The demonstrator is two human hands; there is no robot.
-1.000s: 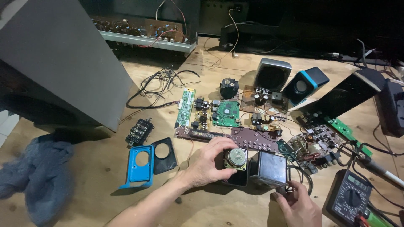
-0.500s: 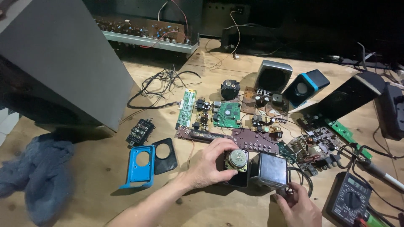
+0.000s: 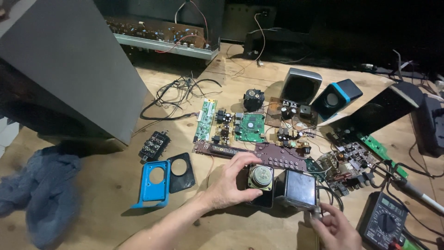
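Since a second ago little has shifted: my left hand (image 3: 229, 183) has stayed curled on the small round speaker driver (image 3: 260, 177), and my right hand (image 3: 335, 227) has crept slightly up toward the grey cube housing (image 3: 298, 189). I keep the driver cone-up, tilted toward me on the rim of its black shell (image 3: 260, 200), so its face shows. My left fingers are half closed, thumb and forefinger pinching the driver's edge. My right hand sits at the cube's lower corner, fingers bent as if gripping a small part or wire there; the blur hides what, so I cannot tell if it holds anything. Driver and cube stand side by side, touching, on the wooden desk (image 3: 111, 185). Beyond them lies a brown circuit strip (image 3: 259, 155), a blue faceplate (image 3: 153, 184) to the left, and a multimeter (image 3: 384, 224) to the right.
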